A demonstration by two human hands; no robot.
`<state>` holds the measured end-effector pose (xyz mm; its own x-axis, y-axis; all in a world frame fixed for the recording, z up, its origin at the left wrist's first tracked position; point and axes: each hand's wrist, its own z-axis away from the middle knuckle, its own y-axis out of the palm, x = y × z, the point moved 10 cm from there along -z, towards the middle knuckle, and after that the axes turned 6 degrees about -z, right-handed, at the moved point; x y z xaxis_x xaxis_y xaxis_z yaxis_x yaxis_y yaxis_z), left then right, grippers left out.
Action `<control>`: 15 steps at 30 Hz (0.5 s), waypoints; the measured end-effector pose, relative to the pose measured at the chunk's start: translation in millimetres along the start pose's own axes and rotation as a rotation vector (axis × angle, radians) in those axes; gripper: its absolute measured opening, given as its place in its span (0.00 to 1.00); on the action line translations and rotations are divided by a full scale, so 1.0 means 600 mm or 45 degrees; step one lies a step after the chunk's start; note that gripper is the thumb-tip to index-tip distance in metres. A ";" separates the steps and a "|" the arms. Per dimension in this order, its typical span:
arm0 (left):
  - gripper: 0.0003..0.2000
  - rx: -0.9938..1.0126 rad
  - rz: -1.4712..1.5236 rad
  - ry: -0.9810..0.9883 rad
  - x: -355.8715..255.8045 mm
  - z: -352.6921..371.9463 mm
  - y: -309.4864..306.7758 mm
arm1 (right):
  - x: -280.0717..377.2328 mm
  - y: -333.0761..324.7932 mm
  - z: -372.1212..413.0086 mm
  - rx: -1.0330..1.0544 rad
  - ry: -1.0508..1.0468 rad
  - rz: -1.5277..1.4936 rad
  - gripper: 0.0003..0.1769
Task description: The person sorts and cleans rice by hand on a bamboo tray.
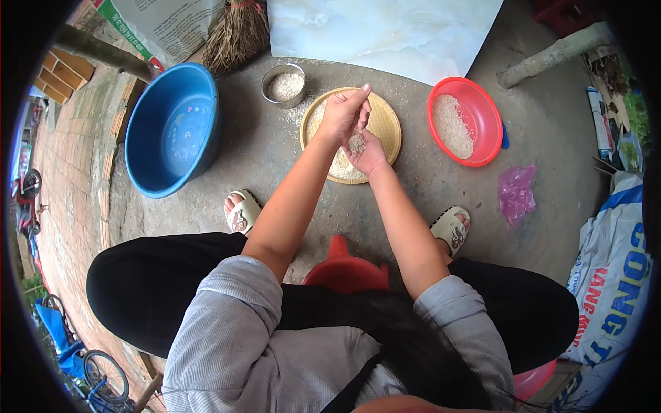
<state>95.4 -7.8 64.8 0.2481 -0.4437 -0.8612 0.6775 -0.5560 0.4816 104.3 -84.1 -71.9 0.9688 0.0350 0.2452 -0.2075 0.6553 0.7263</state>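
A round woven bamboo tray [390, 131] with pale rice grains [342, 167] spread on it lies on the ground in front of me. Above it, my right hand [370, 153] is cupped palm up, holding a small heap of rice grains [357, 143]. My left hand [344, 115] is directly over that palm, fingers curled in and thumb pointing forward. Whatever its fingers may pinch is hidden. Just beyond the tray's left side stands a metal bowl [281, 100] with more grains in it.
A large blue basin [150, 138] stands to the left, and a red basin [489, 122] of rice to the right. A straw broom [237, 38] and a pale marbled sheet [379, 34] lie beyond. A pink plastic bag [516, 195] lies right; a red stool [344, 274] is between my legs.
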 end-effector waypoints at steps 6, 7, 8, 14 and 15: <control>0.26 -0.059 -0.253 -0.043 0.014 0.000 -0.007 | -0.003 -0.002 0.004 -0.052 -0.019 0.085 0.17; 0.26 -0.061 -0.252 -0.045 0.017 -0.002 -0.010 | -0.002 0.001 0.005 -0.054 -0.016 0.085 0.17; 0.27 -0.024 -0.150 -0.041 0.021 -0.004 -0.008 | -0.002 0.001 0.006 -0.070 -0.010 0.054 0.17; 0.29 0.055 0.200 -0.061 0.018 -0.007 0.000 | -0.008 -0.022 -0.014 -0.192 0.054 -0.088 0.16; 0.28 0.044 0.228 -0.045 0.017 -0.008 -0.003 | -0.016 -0.027 -0.019 -0.218 0.106 -0.212 0.17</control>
<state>100.1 -7.8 54.5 0.3378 -0.5615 -0.7554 0.6004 -0.4895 0.6323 100.0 -86.7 -93.4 0.9970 -0.0265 0.0721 -0.0250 0.7753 0.6311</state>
